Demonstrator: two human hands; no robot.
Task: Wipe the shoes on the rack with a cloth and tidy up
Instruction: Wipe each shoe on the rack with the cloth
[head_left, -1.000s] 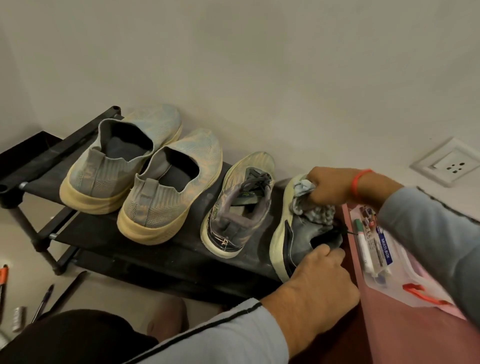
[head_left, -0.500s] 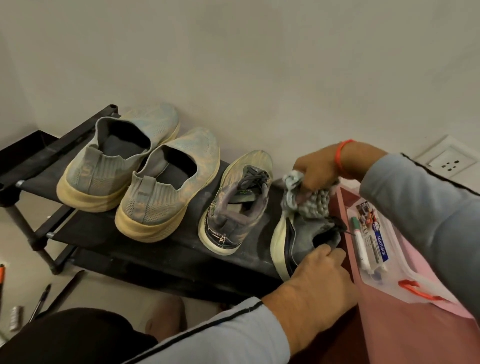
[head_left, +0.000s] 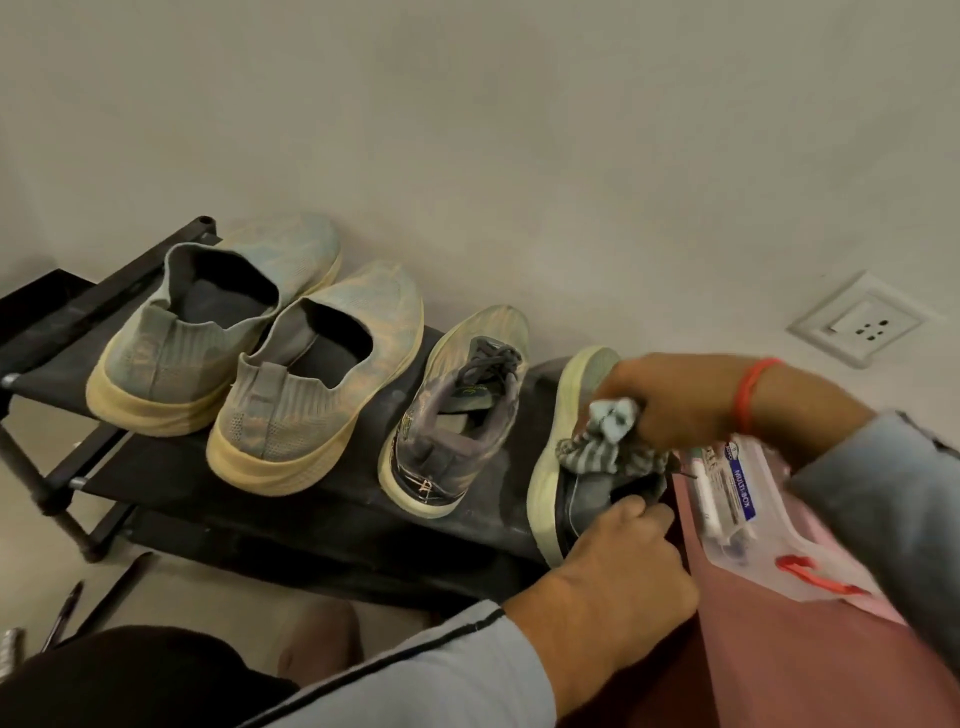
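Observation:
A black shoe rack (head_left: 322, 514) holds several dusty shoes. Two grey slip-ons (head_left: 208, 338) (head_left: 322, 384) stand at the left, a laced grey sneaker (head_left: 457, 410) in the middle. The rightmost sneaker (head_left: 561, 457) lies tipped on its side at the rack's right end. My left hand (head_left: 618, 566) grips its heel collar. My right hand (head_left: 675, 400), with a red band on the wrist, holds a bunched striped grey cloth (head_left: 608, 441) against the shoe's upper.
A reddish-brown surface (head_left: 779, 660) at the right carries a clear plastic box (head_left: 753, 525) with markers and a red latch. A wall socket (head_left: 862, 325) sits on the wall behind. Pens (head_left: 67, 608) lie on the floor at the lower left.
My right hand with the cloth swept along the rightmost shoe's upper toward the toe and back. My left hand stayed on the heel.

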